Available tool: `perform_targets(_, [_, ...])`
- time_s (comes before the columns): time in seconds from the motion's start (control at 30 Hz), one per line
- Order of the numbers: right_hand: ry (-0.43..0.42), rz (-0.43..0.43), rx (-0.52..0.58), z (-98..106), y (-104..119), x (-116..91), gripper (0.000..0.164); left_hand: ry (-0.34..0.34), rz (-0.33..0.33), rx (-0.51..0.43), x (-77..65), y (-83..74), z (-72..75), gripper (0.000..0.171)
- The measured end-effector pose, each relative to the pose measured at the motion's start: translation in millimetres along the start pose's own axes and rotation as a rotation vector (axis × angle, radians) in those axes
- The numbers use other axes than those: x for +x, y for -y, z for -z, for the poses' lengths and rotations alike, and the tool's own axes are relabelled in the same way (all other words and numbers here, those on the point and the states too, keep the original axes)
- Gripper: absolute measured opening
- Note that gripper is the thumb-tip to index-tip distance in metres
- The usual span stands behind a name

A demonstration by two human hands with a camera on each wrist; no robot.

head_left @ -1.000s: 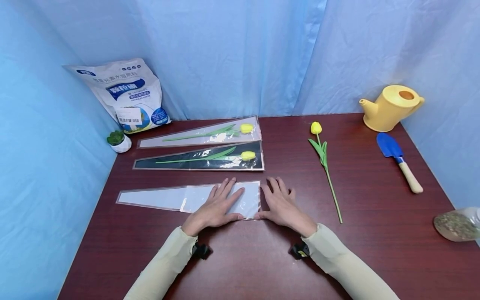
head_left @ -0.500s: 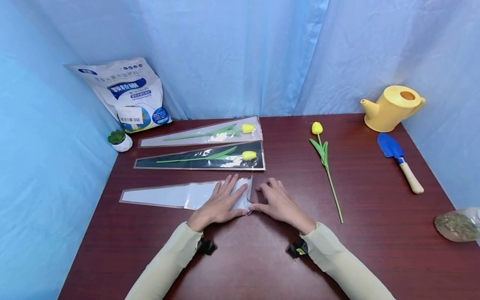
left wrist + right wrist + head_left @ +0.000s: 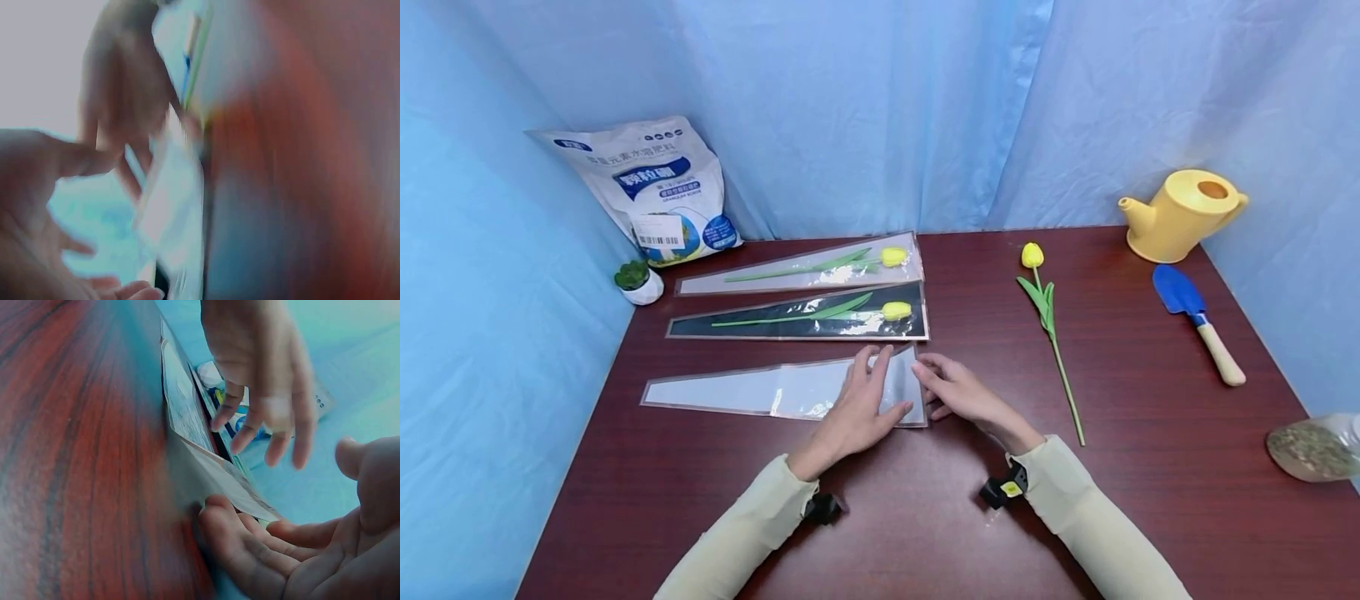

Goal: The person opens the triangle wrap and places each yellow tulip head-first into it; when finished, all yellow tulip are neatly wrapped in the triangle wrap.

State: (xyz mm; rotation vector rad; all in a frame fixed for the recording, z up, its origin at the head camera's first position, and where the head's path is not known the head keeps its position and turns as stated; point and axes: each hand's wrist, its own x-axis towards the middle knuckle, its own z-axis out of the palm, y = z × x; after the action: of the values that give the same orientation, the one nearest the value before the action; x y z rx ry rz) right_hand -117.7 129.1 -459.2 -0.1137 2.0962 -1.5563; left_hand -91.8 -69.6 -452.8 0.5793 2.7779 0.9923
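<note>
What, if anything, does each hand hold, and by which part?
Left hand: nothing. Right hand: fingers at the wide end of the nearest white flower sleeve; whether they grip it cannot be told.

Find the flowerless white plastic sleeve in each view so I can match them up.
Head: the white plastic sleeve lies left of and below center.
Left wrist: the sleeve, blurred, left of center in the lower half.
Right wrist: the sleeve is near center.
Shared landmark: the right hand, at the sleeve in all three.
</note>
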Motion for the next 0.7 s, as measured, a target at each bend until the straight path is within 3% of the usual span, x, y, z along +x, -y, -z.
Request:
perform_targets(0.1, [0.009,-0.033,0.065,1.1,0.5,0.3,0.061,-0.044,0.077,-0.203,2.1,-8.5,-6.7,0.082])
perform_targets(0.23, [0.052,-0.043,0.136,1.0,1.9,0.6,0.066,-0.069,0.165,-0.334,8.2,-9.8,-12.5,0.076])
perform_targets(0.5, [0.074,-0.049,0.192,1.4,3.8,0.1,0.079,-0.105,0.202,-0.402,20.3,-6.4,-15.0,0.059])
perform_targets(0.7, [0.089,-0.044,0.211,0.0,7.8,-2.1,0.076,-0.189,0.204,-0.398,23.3,-6.4,-16.4,0.034])
